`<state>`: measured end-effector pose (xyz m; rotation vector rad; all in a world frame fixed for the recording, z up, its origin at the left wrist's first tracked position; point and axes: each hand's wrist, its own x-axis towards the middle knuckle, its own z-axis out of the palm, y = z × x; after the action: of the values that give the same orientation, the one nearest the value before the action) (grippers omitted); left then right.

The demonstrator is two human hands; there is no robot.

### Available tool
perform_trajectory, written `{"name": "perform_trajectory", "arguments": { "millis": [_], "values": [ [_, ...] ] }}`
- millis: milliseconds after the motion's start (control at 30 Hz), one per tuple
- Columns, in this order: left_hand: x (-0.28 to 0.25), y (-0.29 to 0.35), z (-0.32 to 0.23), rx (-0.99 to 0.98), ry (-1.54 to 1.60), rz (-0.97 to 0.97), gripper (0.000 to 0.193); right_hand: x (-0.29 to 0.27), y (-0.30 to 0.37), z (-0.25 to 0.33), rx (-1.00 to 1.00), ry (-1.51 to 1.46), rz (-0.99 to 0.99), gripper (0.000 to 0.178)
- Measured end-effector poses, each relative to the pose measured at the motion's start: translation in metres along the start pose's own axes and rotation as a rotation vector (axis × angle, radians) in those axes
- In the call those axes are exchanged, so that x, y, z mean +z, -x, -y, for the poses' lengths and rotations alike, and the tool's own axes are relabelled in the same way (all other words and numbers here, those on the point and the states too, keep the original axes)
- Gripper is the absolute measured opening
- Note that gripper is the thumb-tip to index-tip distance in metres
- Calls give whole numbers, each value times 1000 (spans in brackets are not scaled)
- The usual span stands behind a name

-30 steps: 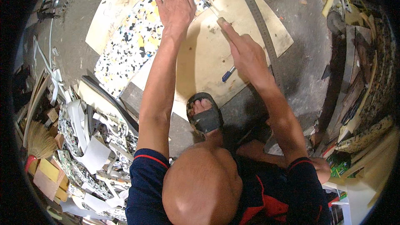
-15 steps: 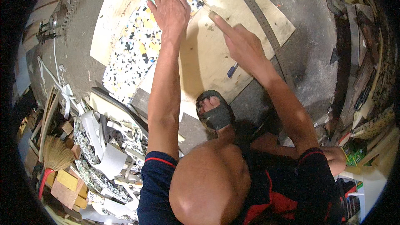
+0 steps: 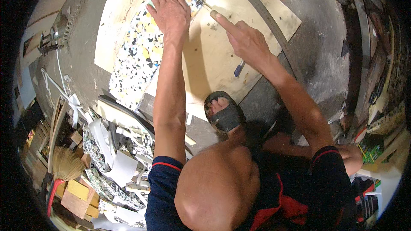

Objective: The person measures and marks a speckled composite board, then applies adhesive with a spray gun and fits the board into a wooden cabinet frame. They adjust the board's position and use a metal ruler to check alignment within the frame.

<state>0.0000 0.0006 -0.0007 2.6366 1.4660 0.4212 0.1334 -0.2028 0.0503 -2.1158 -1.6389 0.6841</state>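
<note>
My left hand (image 3: 170,15) lies flat with fingers spread on a white foam sheet (image 3: 132,62) speckled black, yellow and blue. In my right hand (image 3: 248,42) is the handle of a long, thin-bladed knife (image 3: 207,7), its index finger stretched along the handle. The blade runs up and left across the far end of the speckled sheet, past my left fingertips. Beneath both hands is a pale, curved-edged board (image 3: 222,55) with handwriting on its left part. A blue-capped pen (image 3: 239,69) rests on it below my right wrist.
A long curved metal ruler (image 3: 263,10) crosses the board's right side. My sandalled foot (image 3: 223,111) stands at the near edge. Foam offcuts (image 3: 122,169) are heaped at lower left, beside a straw broom (image 3: 66,164). Long strips and scraps (image 3: 379,60) line the right.
The view has turned slightly. Both hands and the knife keep nearly the same places over the speckled sheet.
</note>
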Motion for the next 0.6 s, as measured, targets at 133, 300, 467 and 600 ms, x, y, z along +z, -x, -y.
{"name": "perform_trajectory", "arguments": {
  "millis": [133, 300, 467, 600],
  "values": [
    [1, 0, -1, -2, 9, -24, 57, -2, 42, -15, 45, 22, 63, 63],
    [1, 0, -2, 6, 16, -43, 56, -7, 98, -33, 41, -86, 12, 57],
    [0, -1, -2, 13, 8, -39, 56, -7, 148, -51, -41, -6, -31, 66],
    [-2, -1, -3, 0, 21, -17, 56, -14, 185, -61, 57, 57, 111, 63]
  ]
}}
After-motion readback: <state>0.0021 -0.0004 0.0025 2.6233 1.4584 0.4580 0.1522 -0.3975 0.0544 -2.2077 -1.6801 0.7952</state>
